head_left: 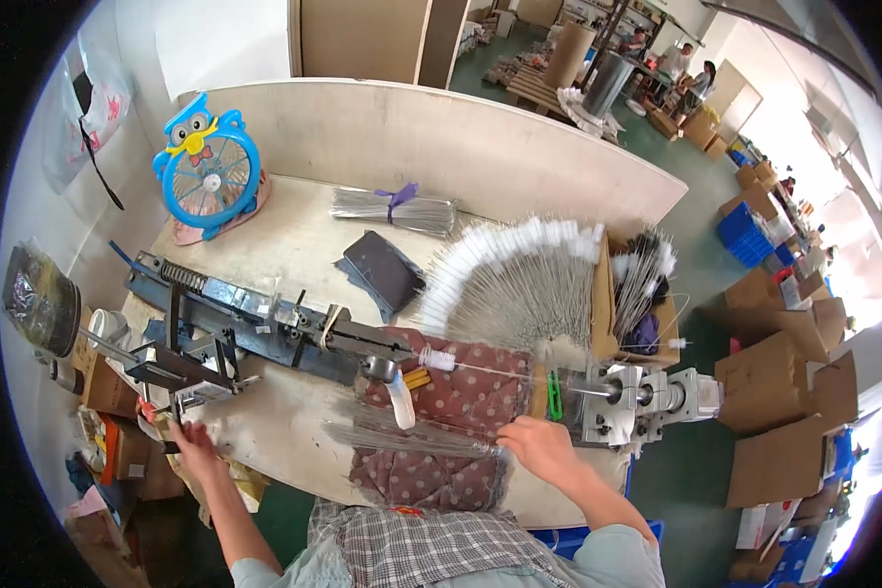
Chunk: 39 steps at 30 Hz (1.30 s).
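Note:
My left hand (198,449) is closed around the dark lever handle (174,431) of a metal bench machine (255,318). A small white-bristled brush (437,360) sits at the machine's right end, its thin wire stem stretching right to a motor-driven spindle (647,397). My right hand (537,447) has its fingers pinched together at the right end of a loose bundle of thin metal wires (402,436). The bundle lies across a brown dotted cloth pad (431,475). How many wires the fingers grip cannot be made out.
Many finished white brushes (519,284) lie fanned out behind the pad, beside a cardboard box (657,328) of more. Behind the machine are a tied wire bundle (392,209), dark cloth pieces (382,272) and a blue fan (211,181). A green-handled tool (556,395) stands near the spindle.

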Available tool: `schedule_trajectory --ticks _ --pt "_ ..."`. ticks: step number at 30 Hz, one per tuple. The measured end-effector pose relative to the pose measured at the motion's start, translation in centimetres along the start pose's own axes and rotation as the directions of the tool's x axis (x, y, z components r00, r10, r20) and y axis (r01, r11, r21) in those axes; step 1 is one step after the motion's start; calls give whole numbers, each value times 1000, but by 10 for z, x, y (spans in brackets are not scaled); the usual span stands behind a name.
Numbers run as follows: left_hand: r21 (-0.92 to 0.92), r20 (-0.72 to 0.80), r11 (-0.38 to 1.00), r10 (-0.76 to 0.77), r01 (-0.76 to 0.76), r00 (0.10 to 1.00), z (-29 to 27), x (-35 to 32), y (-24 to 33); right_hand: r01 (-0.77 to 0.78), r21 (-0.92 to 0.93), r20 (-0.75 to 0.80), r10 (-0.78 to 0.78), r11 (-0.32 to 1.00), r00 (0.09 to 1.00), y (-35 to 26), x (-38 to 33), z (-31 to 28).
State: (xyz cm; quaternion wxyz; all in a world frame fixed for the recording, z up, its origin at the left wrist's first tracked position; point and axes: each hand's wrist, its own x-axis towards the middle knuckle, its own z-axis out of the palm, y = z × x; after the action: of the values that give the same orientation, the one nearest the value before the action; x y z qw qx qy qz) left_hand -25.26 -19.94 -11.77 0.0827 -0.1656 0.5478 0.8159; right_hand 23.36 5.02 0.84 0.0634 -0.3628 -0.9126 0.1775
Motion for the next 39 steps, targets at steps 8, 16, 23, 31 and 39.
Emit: schedule_trajectory --ticks 8,16,23,31,39 --pt "221 571 758 -610 613 549 97 -208 -49 -29 -33 42 31 999 999 3 4 4" --pt "459 547 674 -728 579 414 182 -334 -42 -81 33 -8 81 996 997 -1 0 8" --pt "278 722 357 -690 892 51 174 -270 33 -55 -227 31 64 972 997 -13 0 -34" --pt "714 690 695 -678 83 -253 171 -300 0 -171 -178 -439 78 969 895 6 5 -143" --pt "-358 932 431 102 -829 -349 229 -375 -99 -64 157 -377 120 986 918 1 37 -105"
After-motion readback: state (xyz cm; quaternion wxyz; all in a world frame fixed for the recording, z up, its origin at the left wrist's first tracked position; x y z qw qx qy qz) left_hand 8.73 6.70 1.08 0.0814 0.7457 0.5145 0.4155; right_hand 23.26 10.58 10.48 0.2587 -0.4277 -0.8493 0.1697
